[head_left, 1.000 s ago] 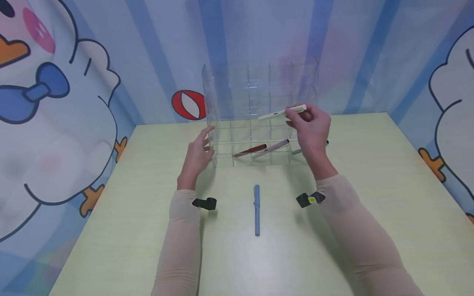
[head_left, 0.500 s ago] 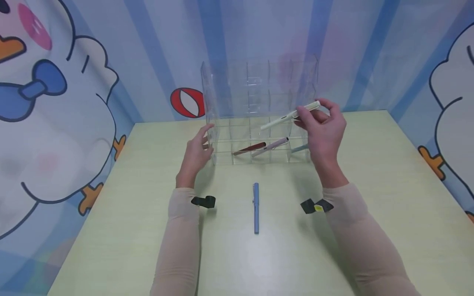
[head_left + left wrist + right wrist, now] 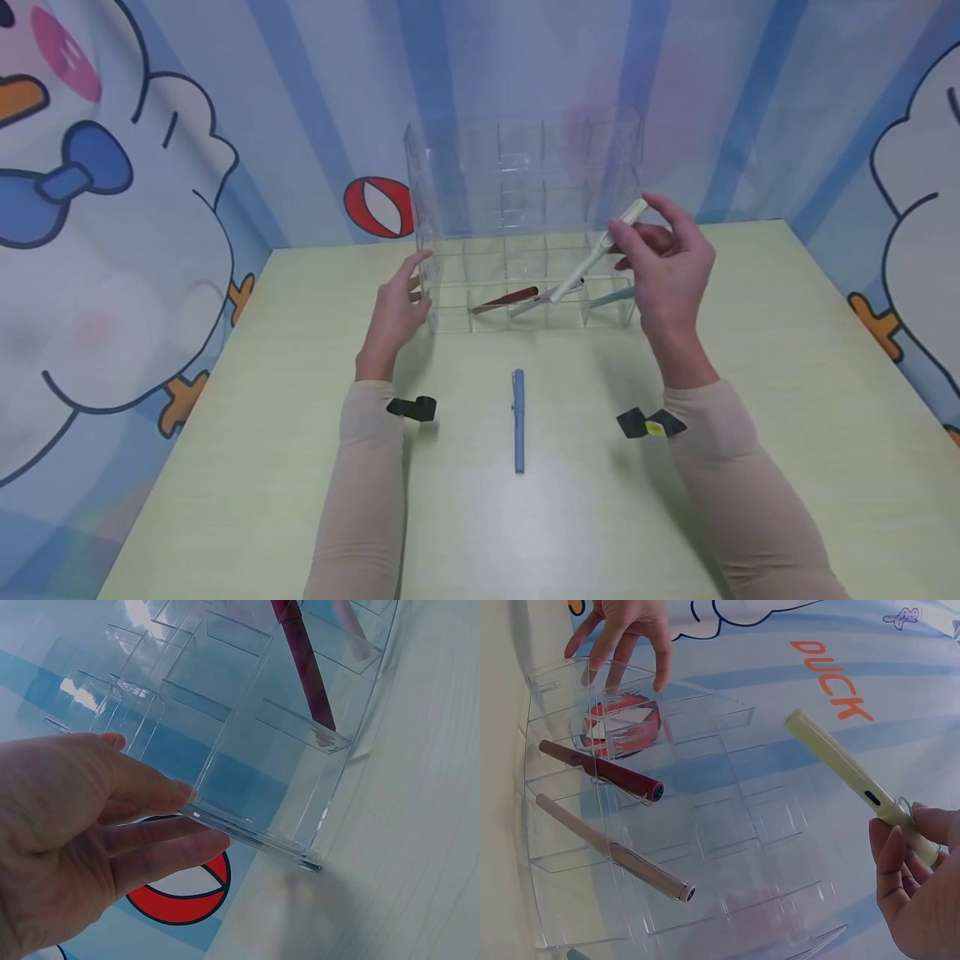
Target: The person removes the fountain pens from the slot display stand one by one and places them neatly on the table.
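A white pen (image 3: 596, 258) is pinched between the thumb and fingers of my right hand (image 3: 667, 267). It slants down to the left in front of the clear plastic organizer (image 3: 525, 250). My left hand (image 3: 397, 312) touches the organizer's left side with fairly straight fingers; in the left wrist view the fingertips (image 3: 214, 844) meet the side panel. Along the organizer's front lie a dark red pen (image 3: 506, 300), a pale pink pen (image 3: 615, 847) partly behind the white one, and a teal pen (image 3: 611, 297), partly hidden by my right hand.
A blue pen (image 3: 519, 421) lies on the pale table (image 3: 465, 517) between my forearms. Behind the organizer stands a blue striped backdrop (image 3: 337, 100) printed with cartoon ducks. Thin clear dividers (image 3: 727, 750) split the organizer into compartments.
My right hand has moved right and a little toward me. The white pen has swung from nearly level to a steep slant, its lower end now near the organizer's front. My left hand stays put.
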A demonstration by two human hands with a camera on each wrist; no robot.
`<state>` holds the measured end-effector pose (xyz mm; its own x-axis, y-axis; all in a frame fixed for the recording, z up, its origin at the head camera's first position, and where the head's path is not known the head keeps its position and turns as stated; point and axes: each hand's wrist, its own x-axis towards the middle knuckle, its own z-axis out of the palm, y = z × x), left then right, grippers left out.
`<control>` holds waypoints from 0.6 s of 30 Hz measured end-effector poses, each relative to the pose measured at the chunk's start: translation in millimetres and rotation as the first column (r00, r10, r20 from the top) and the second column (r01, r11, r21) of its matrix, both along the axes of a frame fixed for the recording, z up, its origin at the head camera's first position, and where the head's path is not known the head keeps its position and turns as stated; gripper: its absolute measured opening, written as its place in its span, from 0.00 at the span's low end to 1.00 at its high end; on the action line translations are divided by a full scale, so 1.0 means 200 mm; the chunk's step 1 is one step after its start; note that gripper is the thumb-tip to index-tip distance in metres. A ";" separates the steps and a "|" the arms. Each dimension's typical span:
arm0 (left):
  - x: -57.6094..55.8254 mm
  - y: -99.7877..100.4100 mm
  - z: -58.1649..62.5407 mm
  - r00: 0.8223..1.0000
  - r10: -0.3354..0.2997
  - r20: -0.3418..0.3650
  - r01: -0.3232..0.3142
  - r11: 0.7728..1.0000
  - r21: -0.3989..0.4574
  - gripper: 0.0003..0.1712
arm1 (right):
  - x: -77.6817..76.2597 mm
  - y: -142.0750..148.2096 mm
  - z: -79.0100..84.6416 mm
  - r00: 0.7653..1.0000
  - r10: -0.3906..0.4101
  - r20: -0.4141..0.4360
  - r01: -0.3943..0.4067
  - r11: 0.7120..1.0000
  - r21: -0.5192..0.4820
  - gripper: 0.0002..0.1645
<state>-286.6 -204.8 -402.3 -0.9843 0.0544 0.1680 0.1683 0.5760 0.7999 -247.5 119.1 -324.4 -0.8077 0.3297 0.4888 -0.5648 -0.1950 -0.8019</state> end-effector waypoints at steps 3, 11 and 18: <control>0.00 0.00 0.00 1.000 0.001 -0.005 -0.001 1.000 -0.006 0.43 | 0.00 0.02 0.00 1.000 -0.014 -0.001 0.014 0.999 0.052 0.24; 0.00 0.01 0.00 1.000 -0.007 0.005 0.007 1.000 0.000 0.43 | 0.00 0.07 0.00 0.992 0.013 0.128 -0.028 0.992 0.120 0.27; 0.01 0.00 0.00 1.000 -0.013 -0.014 0.014 1.000 0.014 0.43 | -0.01 0.08 0.02 0.950 0.117 0.290 -0.201 0.938 0.282 0.27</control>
<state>-284.9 -205.0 -401.9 -0.9811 0.0651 0.1821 0.1868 0.5619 0.8058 -249.0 134.8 -320.9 -0.9505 0.0556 0.3058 -0.3056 0.0130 -0.9521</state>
